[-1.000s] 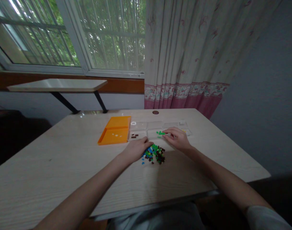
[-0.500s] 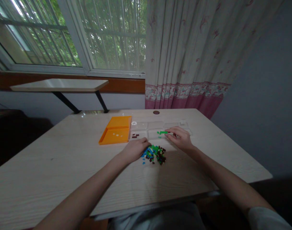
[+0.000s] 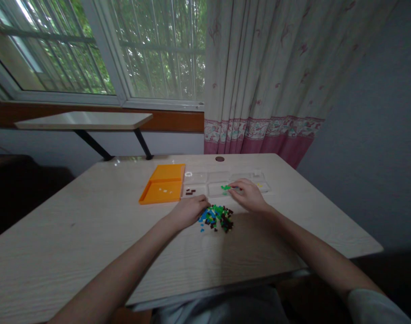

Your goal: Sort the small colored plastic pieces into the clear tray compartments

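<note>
My left hand (image 3: 191,210) rests at the left edge of a heap of small toy bricks (image 3: 217,217) in green, blue, dark brown and pale yellow. Its fingers are curled together, hiding whatever they may hold. At the clear compartment tray (image 3: 214,195), my right hand (image 3: 248,194) hovers over the front row. Its thumb and forefinger are slightly apart, beside several green bricks (image 3: 225,187) in the middle compartment. Dark brown bricks (image 3: 189,192) lie in the compartment to the left. A yellow piece (image 3: 259,185) shows in the right one.
An open orange case (image 3: 150,192) with a few white pieces lies left of the tray. A raised shelf (image 3: 87,120) on black legs stands at the table's back left. Behind the table (image 3: 100,234) are a window and a curtain (image 3: 259,90).
My right hand has shifted slightly left, and the green strip at its fingertips no longer shows there. The yellow piece has come into view. My left hand has barely moved.
</note>
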Tool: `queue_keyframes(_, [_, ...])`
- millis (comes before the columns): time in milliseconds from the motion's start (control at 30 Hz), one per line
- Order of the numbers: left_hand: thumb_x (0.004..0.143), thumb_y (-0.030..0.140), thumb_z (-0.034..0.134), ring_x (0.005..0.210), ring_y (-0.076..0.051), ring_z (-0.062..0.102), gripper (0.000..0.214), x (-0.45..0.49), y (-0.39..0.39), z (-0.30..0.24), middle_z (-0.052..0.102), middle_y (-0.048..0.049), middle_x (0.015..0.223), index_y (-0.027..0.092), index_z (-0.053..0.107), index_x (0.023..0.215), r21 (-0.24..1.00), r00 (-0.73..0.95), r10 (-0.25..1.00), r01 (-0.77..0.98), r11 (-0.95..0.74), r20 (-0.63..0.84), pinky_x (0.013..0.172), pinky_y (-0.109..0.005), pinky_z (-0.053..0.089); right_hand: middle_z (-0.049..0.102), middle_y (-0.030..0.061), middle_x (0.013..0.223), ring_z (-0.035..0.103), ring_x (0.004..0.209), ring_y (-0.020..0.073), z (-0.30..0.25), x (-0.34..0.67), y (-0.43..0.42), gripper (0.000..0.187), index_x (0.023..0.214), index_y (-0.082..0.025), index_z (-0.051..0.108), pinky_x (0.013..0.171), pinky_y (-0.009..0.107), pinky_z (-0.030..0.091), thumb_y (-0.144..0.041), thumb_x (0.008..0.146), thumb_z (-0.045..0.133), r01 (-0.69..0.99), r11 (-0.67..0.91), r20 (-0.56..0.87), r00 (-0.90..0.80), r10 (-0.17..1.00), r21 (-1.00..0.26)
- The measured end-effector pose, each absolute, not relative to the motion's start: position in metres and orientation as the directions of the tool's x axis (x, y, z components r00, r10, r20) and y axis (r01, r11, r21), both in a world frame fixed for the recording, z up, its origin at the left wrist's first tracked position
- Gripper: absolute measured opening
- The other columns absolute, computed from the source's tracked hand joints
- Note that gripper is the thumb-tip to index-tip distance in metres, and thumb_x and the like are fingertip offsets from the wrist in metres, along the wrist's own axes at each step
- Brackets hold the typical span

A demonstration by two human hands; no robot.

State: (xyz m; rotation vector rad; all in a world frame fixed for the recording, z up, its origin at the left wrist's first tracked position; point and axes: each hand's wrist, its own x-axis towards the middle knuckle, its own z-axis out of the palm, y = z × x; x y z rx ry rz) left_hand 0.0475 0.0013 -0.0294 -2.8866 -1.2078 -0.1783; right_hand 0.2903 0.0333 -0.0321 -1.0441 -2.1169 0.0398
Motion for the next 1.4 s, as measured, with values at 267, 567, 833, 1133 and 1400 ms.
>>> queue_keyframes(267, [0.089, 0.025, 0.033, 0.082, -0.016, 0.059, 0.030, 0.048, 0.001, -0.027, 0.058, -0.0049, 0.093, 0.022, 0.058, 0.104, 0.106, 0.694, 0.711, 0.703, -0.703, 0.114, 0.071, -0.025, 0.045, 0.061, 0.0062, 0.082, 0.051, 0.084, 0.0198, -0.044, 0.285, 0.047, 0.023, 0.099, -0.018, 0.064, 0.077, 0.032, 0.041, -0.028, 0.081, 0.055, 0.739, 0.618, 0.570, -0.395, 0.721, -0.269])
queue_keyframes(567, [0.087, 0.021, 0.038, 0.087, -0.017, 0.058, 0.028, 0.045, 0.003, -0.031, 0.058, -0.0047, 0.096, 0.023, 0.057, 0.107, 0.123, 0.671, 0.733, 0.723, -0.680, 0.111, 0.074, -0.025, 0.044, 0.061, 0.0056, 0.081, 0.052, 0.083, 0.0183, -0.046, 0.288, 0.033, 0.013, 0.087, -0.018, 0.063, 0.077, 0.032, 0.042, -0.022, 0.081, 0.053, 0.644, 0.709, 0.570, -0.479, 0.668, -0.289])
queue_keyframes(833, [0.087, 0.024, 0.037, 0.088, -0.017, 0.058, 0.026, 0.044, 0.003, -0.029, 0.058, -0.0045, 0.095, 0.022, 0.059, 0.102, 0.111, 0.667, 0.738, 0.729, -0.675, 0.104, 0.075, -0.025, 0.043, 0.062, 0.0046, 0.079, 0.053, 0.079, 0.0160, -0.054, 0.271, 0.017, 0.010, 0.083, -0.018, 0.064, 0.075, 0.028, 0.043, -0.021, 0.080, 0.054, 0.544, 0.795, 0.553, -0.588, 0.590, -0.270])
queue_keyframes(1133, [0.088, 0.028, 0.038, 0.085, -0.015, 0.057, 0.025, 0.044, 0.001, -0.026, 0.059, -0.0049, 0.092, 0.019, 0.060, 0.096, 0.164, 0.680, 0.726, 0.708, -0.687, 0.105, 0.075, -0.024, 0.043, 0.062, 0.0049, 0.079, 0.054, 0.079, 0.0158, -0.050, 0.268, 0.011, 0.010, 0.083, -0.018, 0.064, 0.075, 0.027, 0.044, -0.020, 0.080, 0.054, 0.523, 0.807, 0.528, -0.620, 0.580, -0.273])
queue_keyframes(1400, [0.088, 0.027, 0.036, 0.082, -0.016, 0.057, 0.026, 0.046, 0.002, -0.030, 0.060, -0.0056, 0.088, 0.018, 0.060, 0.093, 0.139, 0.679, 0.722, 0.709, -0.691, 0.133, 0.071, -0.024, 0.043, 0.062, 0.0048, 0.078, 0.055, 0.079, 0.0154, -0.047, 0.267, 0.009, 0.011, 0.081, -0.018, 0.063, 0.073, 0.026, 0.045, -0.020, 0.081, 0.052, 0.507, 0.816, 0.526, -0.631, 0.570, -0.276])
